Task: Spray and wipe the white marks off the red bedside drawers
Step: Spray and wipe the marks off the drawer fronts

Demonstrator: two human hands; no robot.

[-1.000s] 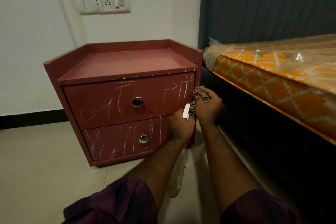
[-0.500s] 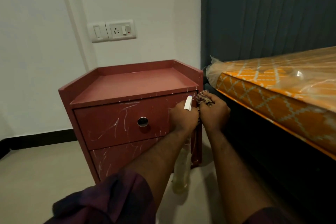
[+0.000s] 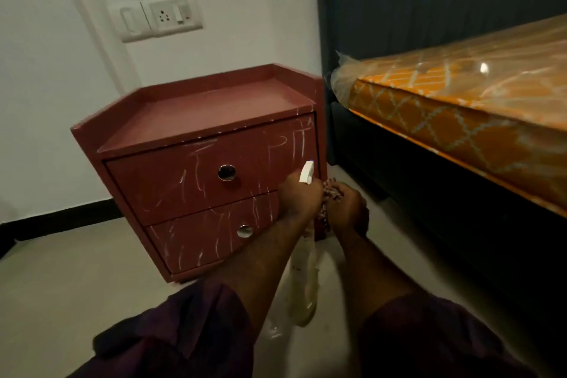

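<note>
Red drawers (image 3: pixel 196 169) stand at 10 o'clock from my hands, white marks (image 3: pixel 299 139) across both fronts. My left hand (image 3: pixel 299 196) grips the spray bottle (image 3: pixel 303 279) by its neck, nozzle up, at the top drawer's 4 o'clock corner. My right hand (image 3: pixel 348 209), touching it at 3 o'clock, clutches a patterned cloth (image 3: pixel 329 193).

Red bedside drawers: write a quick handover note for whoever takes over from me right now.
Left hand grips the spray bottle.
Right hand holds the patterned cloth beside it, in front of the red bedside drawers, which stand on the floor beside the bed.
Done: nothing visibly wiped; white marks cover both drawer fronts.
Left: spray, then wipe both fronts.
</note>
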